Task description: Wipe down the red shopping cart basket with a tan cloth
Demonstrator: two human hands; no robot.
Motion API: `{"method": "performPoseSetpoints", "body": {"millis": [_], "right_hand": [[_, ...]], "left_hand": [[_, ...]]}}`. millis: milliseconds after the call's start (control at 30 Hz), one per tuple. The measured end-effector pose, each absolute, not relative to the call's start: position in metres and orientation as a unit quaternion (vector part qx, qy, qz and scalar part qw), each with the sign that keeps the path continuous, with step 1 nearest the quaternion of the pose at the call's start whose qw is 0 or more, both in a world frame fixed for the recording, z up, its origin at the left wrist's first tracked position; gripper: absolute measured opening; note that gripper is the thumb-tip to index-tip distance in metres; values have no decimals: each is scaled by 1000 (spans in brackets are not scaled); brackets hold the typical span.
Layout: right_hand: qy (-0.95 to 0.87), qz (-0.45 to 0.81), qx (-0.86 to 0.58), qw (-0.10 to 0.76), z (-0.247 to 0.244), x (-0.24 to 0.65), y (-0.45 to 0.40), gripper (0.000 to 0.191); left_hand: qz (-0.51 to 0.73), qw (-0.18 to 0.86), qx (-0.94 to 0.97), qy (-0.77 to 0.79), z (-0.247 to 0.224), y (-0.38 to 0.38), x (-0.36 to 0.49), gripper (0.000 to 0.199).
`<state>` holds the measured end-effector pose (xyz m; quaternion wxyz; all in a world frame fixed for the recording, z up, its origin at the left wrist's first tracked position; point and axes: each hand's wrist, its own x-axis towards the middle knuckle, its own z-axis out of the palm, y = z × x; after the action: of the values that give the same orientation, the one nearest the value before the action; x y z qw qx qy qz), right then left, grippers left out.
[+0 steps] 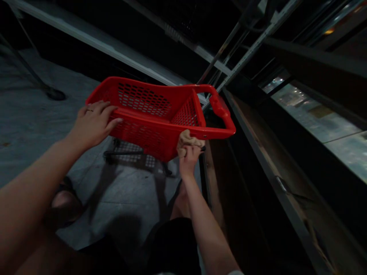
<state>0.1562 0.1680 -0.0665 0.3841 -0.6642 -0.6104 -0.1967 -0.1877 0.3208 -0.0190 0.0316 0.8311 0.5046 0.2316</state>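
A red plastic shopping cart (pixel 149 124) with perforated walls stands in front of me, its handle pointing right. My left hand (pixel 94 122) grips the near rim at the cart's left end, with the fingers over the edge and the thumb along the outer side. Bunched in my right hand (pixel 189 156) is a crumpled tan cloth (pixel 187 139), held against the cart's near side just below the handle (pixel 222 109). Part of the cloth is hidden by my fingers. No goods show inside the basket.
A pale metal rack frame (pixel 114 51) runs behind the cart. On the right is a dark wooden ledge (pixel 258 141) beside windows (pixel 312 103). A caster wheel (pixel 56 94) on a thin leg stands at the left on the grey floor (pixel 111 212).
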Motion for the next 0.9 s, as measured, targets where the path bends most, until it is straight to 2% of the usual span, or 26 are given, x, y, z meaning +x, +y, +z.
{"method": "performPoseSetpoints", "body": {"millis": [100,167,267,367,433,533,633,800,900], "right_hand": [[-667,-169,-616,385,-96,122,172,13],[-661,-175,-605,408,-95,111,173,14],[-618,-212,-604,457,-54,121,173,15],[-542,-307,-587,517,12,148,180,12],[-512,-370,-570,526,46,164,188,12],[-535,-396,-572,479,53,174,197,18],[-600,-375,-588,393,10,167,196,17],[-733,-179,-634,170,-62,144,175,17],[-718,-163,-654,177,-48,152,167,20]], "left_hand": [[250,50,807,532,-17,323,-189,78],[261,54,803,533,-18,327,-193,73],[275,51,802,528,-20,333,-199,70],[288,53,800,524,-23,334,-196,70],[302,58,805,507,-22,331,-186,67],[320,65,836,441,-18,319,-157,60],[327,58,871,362,-10,300,-116,60],[307,48,901,302,-1,280,-65,67],[304,37,903,300,-1,289,-60,65]]}}
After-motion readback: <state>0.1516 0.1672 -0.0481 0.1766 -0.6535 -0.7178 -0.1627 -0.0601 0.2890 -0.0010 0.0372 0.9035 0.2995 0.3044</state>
